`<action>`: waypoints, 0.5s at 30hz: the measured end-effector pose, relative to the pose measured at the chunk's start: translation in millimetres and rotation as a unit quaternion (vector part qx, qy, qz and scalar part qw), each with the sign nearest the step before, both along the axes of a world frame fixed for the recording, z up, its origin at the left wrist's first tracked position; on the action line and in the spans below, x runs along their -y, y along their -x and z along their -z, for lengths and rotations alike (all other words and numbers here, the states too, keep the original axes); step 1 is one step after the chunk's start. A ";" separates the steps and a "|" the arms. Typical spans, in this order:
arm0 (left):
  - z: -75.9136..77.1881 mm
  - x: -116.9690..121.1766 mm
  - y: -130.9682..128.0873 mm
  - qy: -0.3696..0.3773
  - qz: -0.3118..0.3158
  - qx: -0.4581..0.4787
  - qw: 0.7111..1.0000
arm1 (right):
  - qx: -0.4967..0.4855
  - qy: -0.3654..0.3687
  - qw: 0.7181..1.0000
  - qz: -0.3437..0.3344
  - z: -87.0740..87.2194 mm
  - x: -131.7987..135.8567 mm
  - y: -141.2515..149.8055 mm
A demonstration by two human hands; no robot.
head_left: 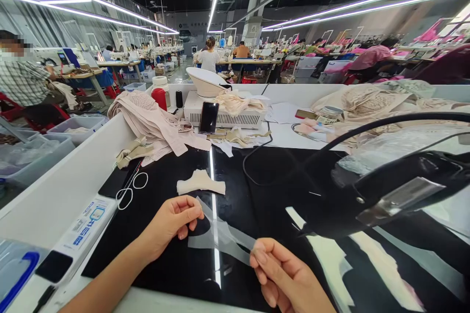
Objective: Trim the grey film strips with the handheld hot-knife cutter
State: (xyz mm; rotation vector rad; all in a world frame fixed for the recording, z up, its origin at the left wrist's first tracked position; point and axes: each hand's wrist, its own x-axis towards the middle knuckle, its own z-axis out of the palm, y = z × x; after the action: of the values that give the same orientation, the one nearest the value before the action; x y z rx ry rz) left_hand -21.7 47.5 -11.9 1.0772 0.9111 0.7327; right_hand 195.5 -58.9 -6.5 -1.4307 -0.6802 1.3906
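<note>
My left hand (174, 225) pinches the upper left tip of a thin, see-through mesh fabric piece (220, 239). My right hand (281, 274) pinches the strips at its right end, so the piece spans between both hands above the glossy black work surface (154, 274). Just beyond my left hand lies a cream, curved stack of cut fabric pieces (201, 183). To the right of my right hand rest pale yellow cut pieces (332, 266) and a cream strip (385, 269). Another sheer piece (426, 259) lies farther right.
A dark, blurred device (389, 195) with a thick black cable (367, 129) juts in from the right. White-handled scissors (125, 198) and a printed white box (86, 225) lie left. Behind stand a phone (209, 117), lace fabric (147, 117) and a white low wall (73, 176).
</note>
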 end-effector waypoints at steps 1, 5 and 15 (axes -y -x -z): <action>-0.9 -0.3 0.0 -0.005 -0.001 -0.003 1.000 | 0.010 -0.005 1.000 0.006 -0.2 0.0 0.4; -2.9 0.0 -1.7 -0.018 -0.013 -0.007 1.000 | 0.037 -0.027 0.999 0.020 -0.2 -0.2 3.4; -2.3 1.0 -6.9 -0.036 -0.072 -0.008 0.997 | 0.156 -0.084 0.981 0.084 3.0 1.2 13.7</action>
State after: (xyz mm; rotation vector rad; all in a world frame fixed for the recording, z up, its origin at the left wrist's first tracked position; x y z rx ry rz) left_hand -14.7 46.5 -9.6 1.0884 0.9898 0.8833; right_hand 181.8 -60.1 -9.5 -1.5462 -0.8338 0.9641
